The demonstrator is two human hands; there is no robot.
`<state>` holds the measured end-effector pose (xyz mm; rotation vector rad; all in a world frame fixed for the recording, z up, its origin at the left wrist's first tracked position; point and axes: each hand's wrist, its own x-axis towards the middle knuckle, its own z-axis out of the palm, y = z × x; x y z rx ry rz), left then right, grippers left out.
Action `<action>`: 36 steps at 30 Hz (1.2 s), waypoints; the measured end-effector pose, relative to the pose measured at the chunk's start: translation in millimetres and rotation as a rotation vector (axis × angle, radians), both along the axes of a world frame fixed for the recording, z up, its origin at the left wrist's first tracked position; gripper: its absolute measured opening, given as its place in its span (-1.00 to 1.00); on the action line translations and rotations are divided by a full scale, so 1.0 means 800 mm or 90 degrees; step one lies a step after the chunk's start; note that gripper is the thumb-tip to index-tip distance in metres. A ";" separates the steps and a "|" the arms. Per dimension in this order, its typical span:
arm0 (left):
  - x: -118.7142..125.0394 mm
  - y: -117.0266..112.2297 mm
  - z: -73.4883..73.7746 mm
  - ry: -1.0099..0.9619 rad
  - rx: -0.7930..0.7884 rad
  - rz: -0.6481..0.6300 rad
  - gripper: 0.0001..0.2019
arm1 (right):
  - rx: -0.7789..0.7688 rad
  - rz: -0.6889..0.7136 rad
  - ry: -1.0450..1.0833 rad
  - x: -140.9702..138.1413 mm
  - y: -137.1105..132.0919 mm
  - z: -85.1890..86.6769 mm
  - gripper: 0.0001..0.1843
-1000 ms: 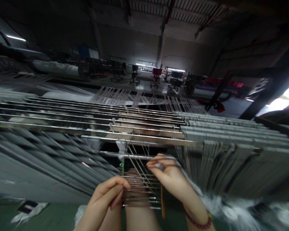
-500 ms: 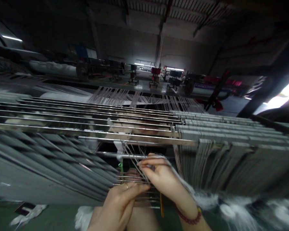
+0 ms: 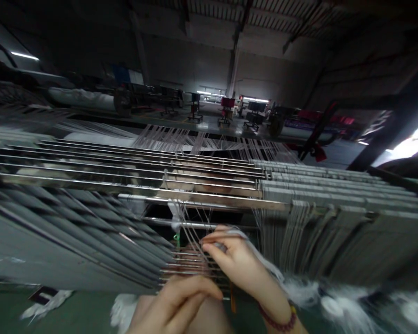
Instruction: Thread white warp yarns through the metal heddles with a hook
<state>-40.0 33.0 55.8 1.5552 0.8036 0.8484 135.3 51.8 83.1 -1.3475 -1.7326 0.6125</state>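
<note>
A loom harness with several steel rails (image 3: 125,178) stretches across the view, with thin metal heddle wires (image 3: 191,260) hanging in the gap at the centre. My right hand (image 3: 235,260) is closed in a pinch among these wires, holding a small metal tool; a red bead bracelet (image 3: 278,320) is on its wrist. My left hand (image 3: 181,304) is below it, fingers pressed together and pointing at the lower wires. What its fingers hold is hidden. White yarn (image 3: 275,273) trails off to the right of my right hand.
Packed grey heddles (image 3: 334,222) fill the right side, more slant away on the left (image 3: 73,241). White warp threads (image 3: 202,141) fan out beyond the rails. A dim factory hall with carts and machines (image 3: 226,111) lies behind. Green floor with white scraps (image 3: 45,301) shows below.
My left hand has slid right and down, from beside the wires to under my right hand. My right hand has shifted slightly left into the wires.
</note>
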 end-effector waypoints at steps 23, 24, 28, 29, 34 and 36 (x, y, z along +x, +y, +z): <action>-0.006 0.018 -0.036 0.080 0.042 0.139 -0.76 | -0.015 -0.069 0.060 0.006 -0.005 0.000 -0.94; -0.007 0.019 -0.039 0.020 0.001 0.175 -0.75 | 0.001 -0.088 0.098 0.010 -0.009 -0.003 -0.94; -0.010 0.018 -0.055 -0.021 0.065 0.292 -0.71 | 0.021 -0.072 0.408 0.025 -0.023 -0.018 -0.90; -0.011 0.019 -0.060 0.060 0.156 0.294 -0.71 | -0.001 -0.035 0.502 0.026 -0.025 -0.019 -0.90; 0.000 0.024 -0.079 0.558 0.502 0.260 -0.43 | -0.007 0.069 0.624 0.012 -0.022 -0.020 -0.92; 0.016 0.020 -0.078 0.628 0.517 0.233 -0.36 | 0.046 0.040 0.522 0.002 -0.017 -0.022 -0.87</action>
